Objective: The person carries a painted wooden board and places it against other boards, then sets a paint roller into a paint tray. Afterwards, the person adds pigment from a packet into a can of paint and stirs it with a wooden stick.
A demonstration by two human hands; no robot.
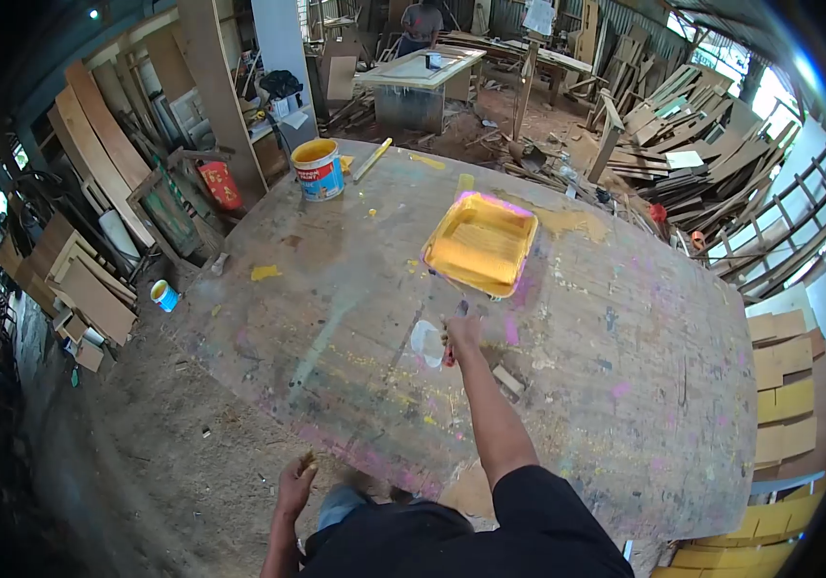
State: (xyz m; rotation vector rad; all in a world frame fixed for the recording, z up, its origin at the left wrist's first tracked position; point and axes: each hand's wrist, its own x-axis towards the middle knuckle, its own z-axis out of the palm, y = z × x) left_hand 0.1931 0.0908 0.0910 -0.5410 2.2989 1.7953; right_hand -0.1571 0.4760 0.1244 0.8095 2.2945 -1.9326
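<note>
A shallow tray (451,227), its inside coated in yellow paint, lies on the worktable (586,433). The right hand (463,333) is just on the near side of the tray, apart from it, at the end of an outstretched arm. Its fingers are closed around a slim tool (462,307), with a greyish end toward the tray and a bit of red below the fist; the kind of tool is too small to tell.

The left hand (294,485) is low, well to the near left of the tray, off the table's edge. Its fingers are loosely curled, and I cannot tell whether they hold anything.

A white patch (426,344) marks the wood on the near side of the tray, just left of the right hand. A small block (507,380) lies farther toward the body from the tray. To the far left of the tray stands an upright paint can (320,177), yellow around its mouth, with a yellow stick (373,160) lying between it and the tray. Yellow and pink stains spot the wood around the tray.
</note>
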